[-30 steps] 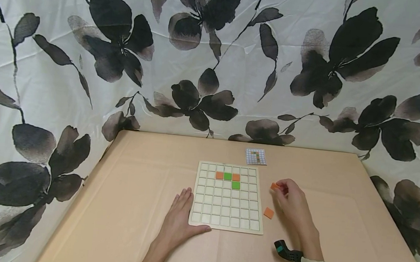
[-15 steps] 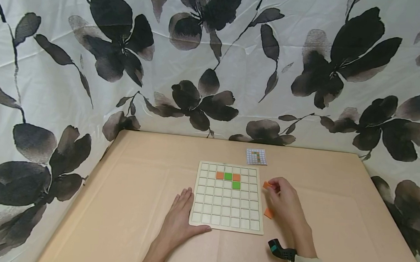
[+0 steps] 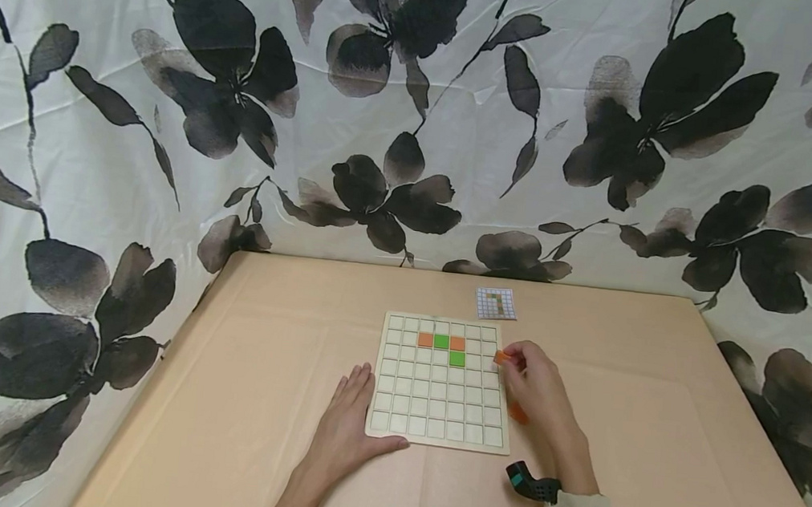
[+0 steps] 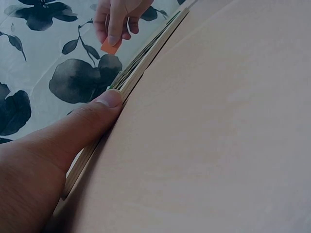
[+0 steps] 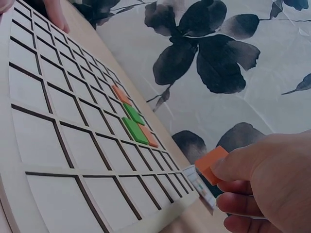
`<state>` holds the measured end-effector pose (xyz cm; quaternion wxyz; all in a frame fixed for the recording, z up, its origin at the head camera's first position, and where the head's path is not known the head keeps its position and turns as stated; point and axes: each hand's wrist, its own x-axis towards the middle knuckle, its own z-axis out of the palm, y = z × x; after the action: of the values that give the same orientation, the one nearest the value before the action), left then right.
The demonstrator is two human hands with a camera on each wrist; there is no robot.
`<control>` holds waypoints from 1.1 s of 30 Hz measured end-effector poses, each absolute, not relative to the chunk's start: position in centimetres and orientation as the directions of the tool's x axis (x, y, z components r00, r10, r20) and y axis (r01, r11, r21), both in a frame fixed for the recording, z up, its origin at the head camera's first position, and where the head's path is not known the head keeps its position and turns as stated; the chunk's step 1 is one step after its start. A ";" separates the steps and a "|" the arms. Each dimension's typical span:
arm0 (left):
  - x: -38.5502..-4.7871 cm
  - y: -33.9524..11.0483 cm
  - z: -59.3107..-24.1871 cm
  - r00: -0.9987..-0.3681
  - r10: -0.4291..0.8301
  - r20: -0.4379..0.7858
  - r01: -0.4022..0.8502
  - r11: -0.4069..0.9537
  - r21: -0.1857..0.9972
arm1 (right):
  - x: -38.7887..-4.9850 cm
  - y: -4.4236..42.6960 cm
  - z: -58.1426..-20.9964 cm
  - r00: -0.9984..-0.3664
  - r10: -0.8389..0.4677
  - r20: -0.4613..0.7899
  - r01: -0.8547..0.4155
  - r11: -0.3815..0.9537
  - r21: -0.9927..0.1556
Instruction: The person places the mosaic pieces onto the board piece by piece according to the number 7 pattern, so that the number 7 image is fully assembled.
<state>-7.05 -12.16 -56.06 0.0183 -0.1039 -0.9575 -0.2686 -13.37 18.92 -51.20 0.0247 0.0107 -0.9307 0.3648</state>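
Note:
A pale wooden grid board (image 3: 436, 405) lies on the table, with two orange and two green square tiles set in cells near its far side. My left hand (image 3: 342, 421) rests along the board's left edge and near corner, fingers straight, thumb (image 4: 99, 114) against the near edge. Between thumb and fingers, my right hand (image 3: 540, 382) pinches an orange tile (image 5: 212, 164), held above the board's right edge. Another orange tile (image 3: 518, 413) lies on the table, partly hidden under the right hand.
A small printed card (image 3: 496, 303) with a coloured grid pattern lies just behind the board. A light table (image 3: 283, 331) stretches around the board. Behind it hangs white cloth (image 3: 488, 148) with dark flowers. Each wrist wears a black camera band (image 3: 533, 484).
My right hand has moved left with the orange tile, from beside the board to over its right edge, and now covers part of the loose tile. The left hand has stayed still.

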 end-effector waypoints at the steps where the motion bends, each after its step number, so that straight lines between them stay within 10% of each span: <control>1: -7.0 -12.2 -56.1 -0.978 0.189 0.092 0.209 0.834 0.510 | -13.4 18.8 -51.2 -0.998 -0.004 0.055 -0.041 0.732 -0.680; 33: -6.6 -12.7 -56.0 -0.974 0.206 0.099 0.227 0.832 0.507 | -12.7 15.8 -52.8 -0.994 -0.075 0.083 -0.112 0.731 -0.673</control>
<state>-6.63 -12.75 -56.02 0.0204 -0.1131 -0.9567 -0.2673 -12.67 15.82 -52.79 0.0250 0.0503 -0.9300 0.3632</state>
